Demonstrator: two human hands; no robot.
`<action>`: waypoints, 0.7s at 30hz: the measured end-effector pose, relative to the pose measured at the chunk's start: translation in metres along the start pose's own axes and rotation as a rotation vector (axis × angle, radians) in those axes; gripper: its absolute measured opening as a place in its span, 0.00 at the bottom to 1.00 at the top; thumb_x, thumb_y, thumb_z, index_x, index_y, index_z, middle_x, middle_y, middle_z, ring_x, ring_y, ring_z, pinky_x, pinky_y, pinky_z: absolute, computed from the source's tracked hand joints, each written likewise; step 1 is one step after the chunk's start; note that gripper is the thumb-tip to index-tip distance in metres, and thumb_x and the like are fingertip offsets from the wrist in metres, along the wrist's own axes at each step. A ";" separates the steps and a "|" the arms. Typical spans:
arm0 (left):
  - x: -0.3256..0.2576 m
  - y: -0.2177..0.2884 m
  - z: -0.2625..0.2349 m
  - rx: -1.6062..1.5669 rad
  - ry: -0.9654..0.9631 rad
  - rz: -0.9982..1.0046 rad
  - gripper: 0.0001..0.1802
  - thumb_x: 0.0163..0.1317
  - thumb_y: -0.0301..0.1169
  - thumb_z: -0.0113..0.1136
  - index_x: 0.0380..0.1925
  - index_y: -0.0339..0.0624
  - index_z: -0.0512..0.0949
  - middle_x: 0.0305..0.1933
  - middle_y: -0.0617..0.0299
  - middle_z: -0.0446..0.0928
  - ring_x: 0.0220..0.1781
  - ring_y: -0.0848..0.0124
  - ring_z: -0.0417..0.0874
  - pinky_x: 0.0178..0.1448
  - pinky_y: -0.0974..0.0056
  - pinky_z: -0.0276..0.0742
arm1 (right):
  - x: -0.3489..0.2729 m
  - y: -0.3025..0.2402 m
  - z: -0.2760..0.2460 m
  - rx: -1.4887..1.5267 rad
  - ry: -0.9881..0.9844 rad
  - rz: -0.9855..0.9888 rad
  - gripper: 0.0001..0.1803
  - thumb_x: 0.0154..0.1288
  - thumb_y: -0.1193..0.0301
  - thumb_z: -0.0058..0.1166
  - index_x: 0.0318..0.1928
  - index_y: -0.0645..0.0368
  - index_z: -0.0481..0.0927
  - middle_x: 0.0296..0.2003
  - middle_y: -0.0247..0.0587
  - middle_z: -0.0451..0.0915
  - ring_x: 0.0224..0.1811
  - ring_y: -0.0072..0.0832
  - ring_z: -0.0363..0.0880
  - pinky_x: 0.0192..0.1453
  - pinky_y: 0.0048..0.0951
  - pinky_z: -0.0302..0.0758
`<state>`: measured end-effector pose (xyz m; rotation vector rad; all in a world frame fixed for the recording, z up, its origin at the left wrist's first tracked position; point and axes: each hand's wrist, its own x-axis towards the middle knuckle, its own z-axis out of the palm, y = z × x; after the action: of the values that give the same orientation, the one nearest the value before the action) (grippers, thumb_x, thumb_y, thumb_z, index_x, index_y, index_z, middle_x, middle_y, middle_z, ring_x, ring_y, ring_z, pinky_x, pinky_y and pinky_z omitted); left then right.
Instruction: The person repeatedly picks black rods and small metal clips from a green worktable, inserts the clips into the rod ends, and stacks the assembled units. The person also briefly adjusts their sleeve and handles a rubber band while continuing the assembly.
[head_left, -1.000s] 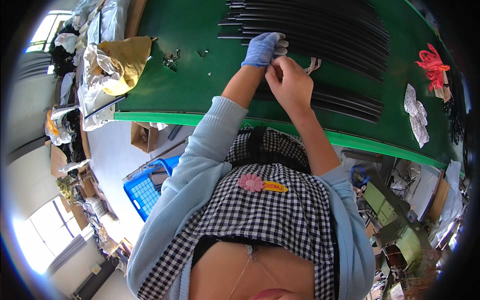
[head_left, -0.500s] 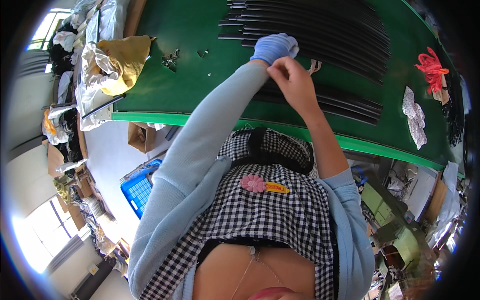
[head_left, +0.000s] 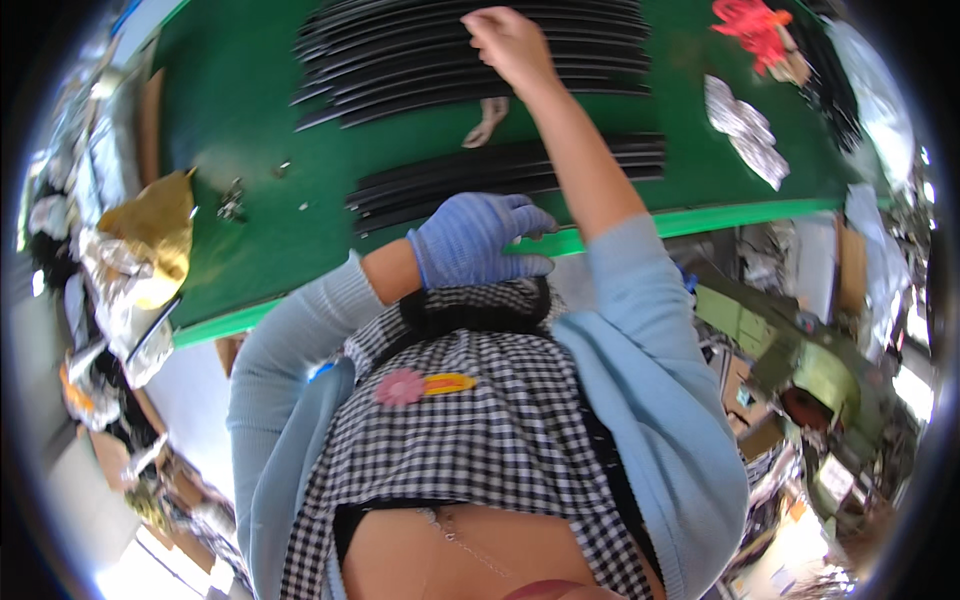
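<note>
My left hand [head_left: 478,242], in a blue knit glove, hovers by the table's front edge close to my apron. Its fingers are stretched out and apart, with nothing in them. Bare, my right hand [head_left: 512,48] reaches over the far bundle of long black strips [head_left: 400,70], its fingers curled together. What it holds there, if anything, I cannot make out. Nearer to me lies a smaller bundle of black strips [head_left: 420,190]. Between the two bundles rests a short beige strip [head_left: 487,122], just below my right wrist.
The green table [head_left: 255,245] has a yellow sack [head_left: 160,225] at its left end and small metal clips [head_left: 232,200] beside it. To the right lie a patterned cloth [head_left: 745,130], red ties [head_left: 745,25] and a black bundle [head_left: 825,85]. Green machinery [head_left: 740,320] stands at lower right.
My gloved left hand has drawn back from the far strips to the table edge and spread its fingers. My right hand has left the glove cuff and reached up over the strips.
</note>
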<state>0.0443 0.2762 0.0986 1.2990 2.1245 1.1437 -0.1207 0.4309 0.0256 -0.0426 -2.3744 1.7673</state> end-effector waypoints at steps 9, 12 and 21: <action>0.027 0.018 0.025 0.011 0.194 -0.129 0.15 0.56 0.42 0.71 0.36 0.44 0.82 0.32 0.58 0.83 0.31 0.61 0.85 0.38 0.61 0.82 | 0.028 0.031 -0.010 -0.135 0.095 0.182 0.15 0.67 0.57 0.54 0.42 0.53 0.85 0.31 0.32 0.86 0.35 0.28 0.85 0.42 0.32 0.78; 0.035 -0.009 0.012 0.283 0.294 -0.127 0.12 0.58 0.42 0.67 0.31 0.47 0.81 0.29 0.55 0.81 0.29 0.56 0.83 0.34 0.57 0.81 | 0.029 0.036 -0.004 -0.174 0.078 0.240 0.14 0.66 0.57 0.54 0.42 0.51 0.86 0.33 0.34 0.87 0.37 0.32 0.85 0.43 0.35 0.79; 0.024 -0.132 -0.094 -0.006 0.661 -0.219 0.13 0.65 0.35 0.66 0.44 0.40 0.82 0.35 0.59 0.84 0.36 0.73 0.83 0.45 0.68 0.80 | -0.088 -0.017 0.032 -0.295 0.025 -0.038 0.08 0.68 0.64 0.57 0.42 0.51 0.82 0.32 0.37 0.83 0.36 0.34 0.84 0.40 0.35 0.79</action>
<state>-0.1033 0.2253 0.0485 0.7034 2.6215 1.6346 -0.0377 0.3840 0.0216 -0.0582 -2.5778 1.3783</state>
